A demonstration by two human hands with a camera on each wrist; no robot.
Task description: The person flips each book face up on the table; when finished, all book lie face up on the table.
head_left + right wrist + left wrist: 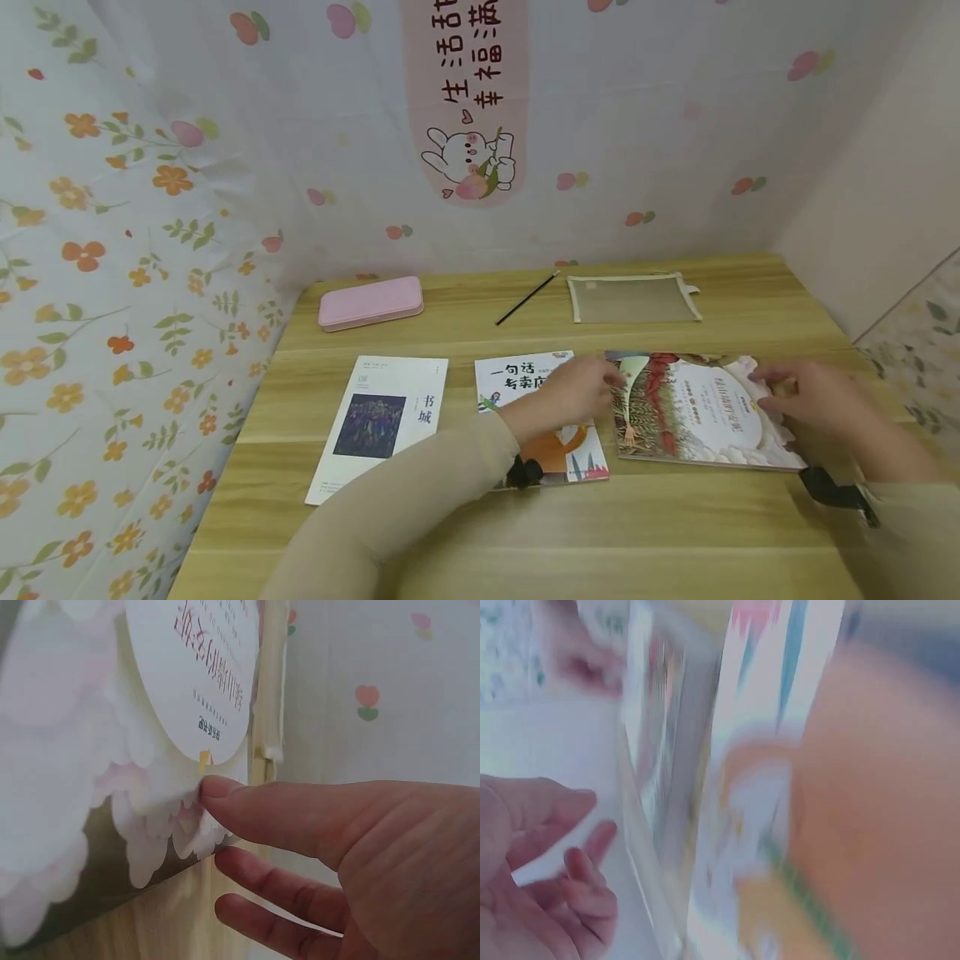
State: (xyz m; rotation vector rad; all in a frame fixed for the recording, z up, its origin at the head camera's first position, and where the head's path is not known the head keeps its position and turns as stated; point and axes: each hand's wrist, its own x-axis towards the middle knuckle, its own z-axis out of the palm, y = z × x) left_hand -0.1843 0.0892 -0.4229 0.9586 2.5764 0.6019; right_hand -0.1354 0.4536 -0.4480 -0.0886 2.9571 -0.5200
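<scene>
A picture book (697, 412) with white blossoms and an oval title panel lies on the right side of the table, its text turned sideways. My right hand (832, 408) pinches its right edge; in the right wrist view the thumb (255, 814) presses on the cover with fingers at the edge below. My left hand (573, 392) is by the book's left edge, over a second book (525, 375) with a white and orange cover. Its fingers are loosely bent with nothing between them in the blurred left wrist view. The left forearm hides part of the second book.
A white book (382, 425) with a dark picture lies at the left. Along the back of the wooden table (465, 333) are a pink case (371, 304), a black pencil (527, 298) and a mesh zip pouch (633, 300). Patterned cloth (345, 133) hangs behind.
</scene>
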